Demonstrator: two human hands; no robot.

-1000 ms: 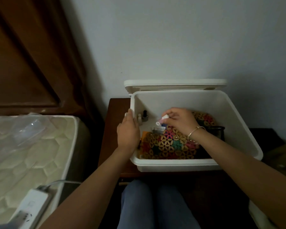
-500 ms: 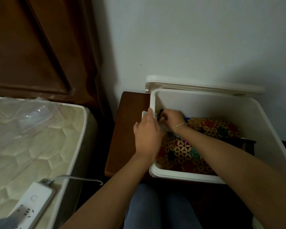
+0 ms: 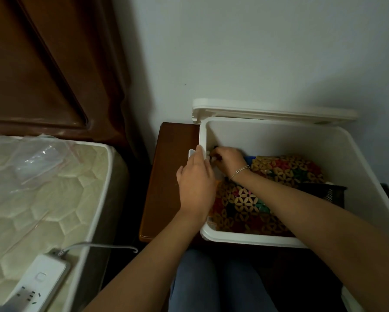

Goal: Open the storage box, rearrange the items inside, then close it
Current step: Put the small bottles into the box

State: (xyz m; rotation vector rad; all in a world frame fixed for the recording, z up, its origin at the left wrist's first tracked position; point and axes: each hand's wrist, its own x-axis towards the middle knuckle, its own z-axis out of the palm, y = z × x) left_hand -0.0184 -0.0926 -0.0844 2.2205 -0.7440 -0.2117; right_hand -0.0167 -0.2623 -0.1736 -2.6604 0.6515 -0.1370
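White storage box (image 3: pixel 279 140) open, lid (image 3: pixel 274 111) upright; left hand (image 3: pixel 195 185) fingers hook its wall, right hand (image 3: pixel 228 159) curls inside, grasp unclear.

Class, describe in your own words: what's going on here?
A seated person is sorting an open white storage box on a wooden nightstand, its lid tipped back against the wall. The left hand grips the box's left rim; the right hand reaches among small items in the far-left corner, beside a flower-patterned bag.
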